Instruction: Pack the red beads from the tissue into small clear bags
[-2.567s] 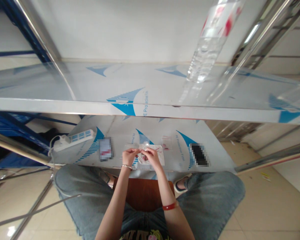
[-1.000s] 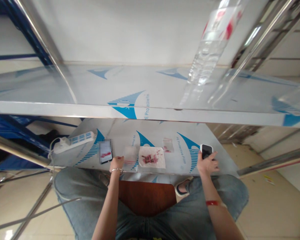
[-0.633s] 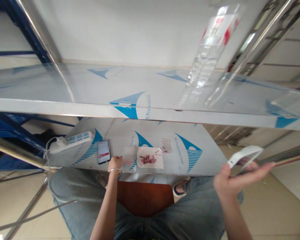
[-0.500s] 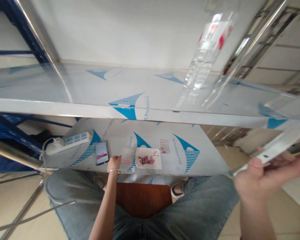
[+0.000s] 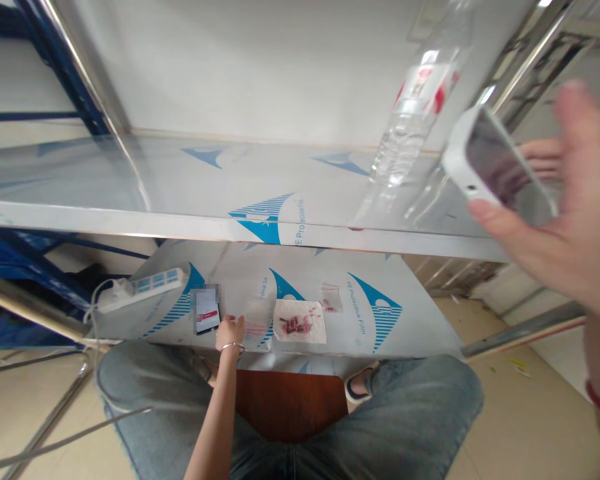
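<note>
My right hand (image 5: 575, 200) is raised high at the right and grips a white-edged phone (image 5: 505, 167) with a dark, glossy face. It is blurred by motion. Low on the lower shelf, my left hand (image 5: 230, 329), with a bracelet at the wrist, has its fingers curled together; what they hold, if anything, is hidden. Just right of those fingers lies a see-through zip bag (image 5: 257, 316). Left of the hand is another phone (image 5: 207, 310) with a lit, partly blurred-out screen. A white tissue (image 5: 314, 333) bears a heap of small dark-red beads (image 5: 297, 325).
A second small zip bag (image 5: 331, 298) with reddish bits lies behind the tissue. A power strip (image 5: 150, 287) with a plugged-in cable is at the left. The upper shelf (image 5: 180, 190) overhangs the lower one and carries a water bottle (image 5: 413, 113).
My right hand has risen with the white phone and turned it so that its dark face shows. My left hand has stayed nearly in place beside the zip bag.
</note>
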### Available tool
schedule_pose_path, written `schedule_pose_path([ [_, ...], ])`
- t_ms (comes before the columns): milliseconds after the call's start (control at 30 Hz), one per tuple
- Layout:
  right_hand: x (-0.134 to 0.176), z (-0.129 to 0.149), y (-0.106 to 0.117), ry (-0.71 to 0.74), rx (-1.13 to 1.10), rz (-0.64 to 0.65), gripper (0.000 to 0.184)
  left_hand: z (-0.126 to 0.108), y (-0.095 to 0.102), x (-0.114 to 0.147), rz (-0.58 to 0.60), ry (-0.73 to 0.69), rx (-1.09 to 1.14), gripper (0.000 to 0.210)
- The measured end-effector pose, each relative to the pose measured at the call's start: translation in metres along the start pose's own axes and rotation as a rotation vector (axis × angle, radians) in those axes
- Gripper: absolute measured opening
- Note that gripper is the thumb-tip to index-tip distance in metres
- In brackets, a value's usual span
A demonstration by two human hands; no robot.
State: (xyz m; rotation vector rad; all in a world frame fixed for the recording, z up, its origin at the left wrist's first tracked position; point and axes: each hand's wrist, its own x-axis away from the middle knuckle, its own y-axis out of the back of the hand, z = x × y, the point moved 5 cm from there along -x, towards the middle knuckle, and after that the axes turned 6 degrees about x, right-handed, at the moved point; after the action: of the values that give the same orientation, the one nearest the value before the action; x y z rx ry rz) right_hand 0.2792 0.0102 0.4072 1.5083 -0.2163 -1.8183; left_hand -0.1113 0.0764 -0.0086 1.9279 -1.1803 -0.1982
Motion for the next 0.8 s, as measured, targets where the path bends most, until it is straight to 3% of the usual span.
schedule_pose_path([
  [33,-0.008,0.013,-0.010,0.186,0.034,0.100,0.086,0.001,-0.003,0.000,0.001,0.002,-0.019,0.043],
  [100,-0.019,0.026,-0.029,0.351,0.043,0.258,0.090,0.003,-0.009,0.002,0.002,0.011,-0.057,0.051],
  [200,-0.031,0.037,-0.057,0.403,0.031,0.412,0.092,0.002,-0.015,0.005,-0.037,-0.021,-0.103,0.058],
  [333,-0.037,0.054,-0.083,0.436,-0.029,0.518,0.090,-0.005,-0.015,0.009,-0.127,-0.109,-0.126,0.059],
  [500,-0.041,0.058,-0.094,0.434,-0.122,0.532,0.087,-0.009,-0.011,0.010,-0.181,-0.112,-0.116,0.054],
  [667,-0.037,0.054,-0.092,0.465,-0.070,0.540,0.073,-0.010,-0.009,0.009,-0.221,-0.130,-0.125,0.050],
  [733,-0.031,0.055,-0.085,0.491,-0.038,0.484,0.071,-0.009,-0.008,0.008,-0.221,-0.130,-0.119,0.048],
  [800,-0.019,0.058,-0.073,0.516,-0.034,0.343,0.067,-0.008,-0.007,0.006,-0.218,-0.120,-0.098,0.045],
])
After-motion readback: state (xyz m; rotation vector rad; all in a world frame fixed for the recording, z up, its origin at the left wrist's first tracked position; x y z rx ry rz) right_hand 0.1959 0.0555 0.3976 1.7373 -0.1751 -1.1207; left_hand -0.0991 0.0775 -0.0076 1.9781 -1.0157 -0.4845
